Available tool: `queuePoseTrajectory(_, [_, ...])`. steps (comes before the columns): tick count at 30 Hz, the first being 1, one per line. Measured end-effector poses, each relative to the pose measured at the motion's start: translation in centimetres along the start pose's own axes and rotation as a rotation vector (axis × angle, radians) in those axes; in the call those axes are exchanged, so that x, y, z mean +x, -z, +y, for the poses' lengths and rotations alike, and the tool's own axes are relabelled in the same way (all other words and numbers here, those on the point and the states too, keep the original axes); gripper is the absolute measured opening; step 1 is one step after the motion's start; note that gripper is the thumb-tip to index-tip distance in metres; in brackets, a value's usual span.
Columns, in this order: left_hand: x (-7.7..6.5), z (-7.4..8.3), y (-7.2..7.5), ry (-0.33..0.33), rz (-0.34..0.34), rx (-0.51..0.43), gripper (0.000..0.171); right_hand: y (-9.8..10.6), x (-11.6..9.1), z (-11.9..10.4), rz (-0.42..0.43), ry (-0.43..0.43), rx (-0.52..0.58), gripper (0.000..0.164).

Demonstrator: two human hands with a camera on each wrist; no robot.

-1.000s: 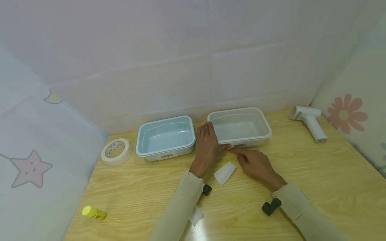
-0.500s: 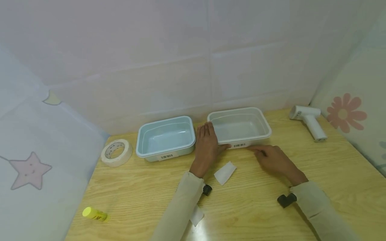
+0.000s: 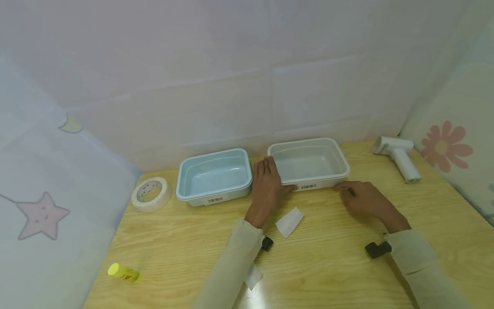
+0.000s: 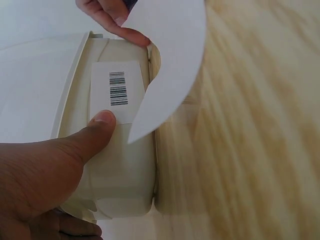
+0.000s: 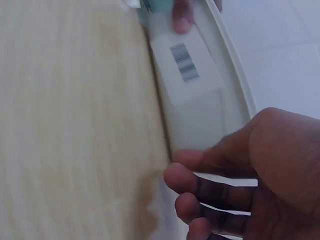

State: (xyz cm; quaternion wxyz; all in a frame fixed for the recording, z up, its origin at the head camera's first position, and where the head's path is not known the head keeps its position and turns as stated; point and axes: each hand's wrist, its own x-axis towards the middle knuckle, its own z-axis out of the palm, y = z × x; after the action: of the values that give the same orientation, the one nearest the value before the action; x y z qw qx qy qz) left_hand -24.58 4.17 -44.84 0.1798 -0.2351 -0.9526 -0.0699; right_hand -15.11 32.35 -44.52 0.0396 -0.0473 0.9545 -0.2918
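Note:
A pale grey-white plastic bin (image 3: 308, 161) stands against the wall, a white label with a barcode (image 4: 118, 90) on its front wall. My left hand (image 3: 266, 184) holds the bin's left front corner: its thumb presses the label's edge and its fingers lie along the left side. At the right front corner is my right hand (image 3: 362, 199), fingers loosely bent, thumb (image 5: 187, 159) right at the bin's front wall. In the left wrist view, a curled piece of white paper (image 4: 175, 65) overlaps the bin's lower edge. That paper (image 3: 289, 222) lies on the table between my hands.
A light blue bin (image 3: 214, 176) with a barcode label sits to the left. Further left are a roll of white tape (image 3: 164, 195) and a yellow glue stick (image 3: 124, 272). A white gun-shaped scanner (image 3: 401, 159) lies at right. Another paper scrap (image 3: 253, 277) is under my left forearm.
My right hand has slid rightward along the bin's front, from beside the left thumb to the right corner, uncovering the barcode label. My left hand stays on the bin.

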Motion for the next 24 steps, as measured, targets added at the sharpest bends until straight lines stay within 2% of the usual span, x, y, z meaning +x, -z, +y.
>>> queuePoseTrajectory(6, [-0.1, 0.1, -0.1, 0.045, -0.072, -0.044, 0.130, 2.8, -0.3, 0.8, 0.177, -0.025, 0.001, 0.047])
queuePoseTrajectory(10, [0.1, -0.2, 0.5, 0.063, -0.128, -0.140, 0.136, 3.3, 0.3, 0.9, 0.206, -0.045, 0.062, 0.061])
queuePoseTrajectory(12, [0.3, -0.5, 1.7, 0.038, -0.157, -0.165, 0.134, 3.4, 0.5, 0.9, 0.221, -0.043, 0.075, 0.063])
queuePoseTrajectory(15, [0.6, -1.6, 5.1, -0.005, -0.168, -0.191, 0.124, 3.6, 0.9, 0.7, 0.261, -0.025, 0.073, 0.061])
queuePoseTrajectory(17, [0.6, -3.0, 7.8, -0.035, -0.146, -0.213, 0.114, 3.7, 1.1, 0.5, 0.282, -0.016, 0.071, 0.059])
queuePoseTrajectory(19, [0.4, -5.2, 10.0, -0.054, -0.073, -0.241, 0.105, 3.7, 1.3, 0.3, 0.283, -0.019, 0.079, 0.060])
queuePoseTrajectory(21, [-0.1, -8.1, 11.2, -0.054, 0.012, -0.254, 0.098, 3.7, 1.5, 0.3, 0.274, -0.024, 0.100, 0.062])
queuePoseTrajectory(24, [-1.3, -13.1, 11.6, -0.005, 0.099, -0.271, 0.092, 3.3, 2.1, 0.5, 0.275, -0.008, 0.137, 0.064])
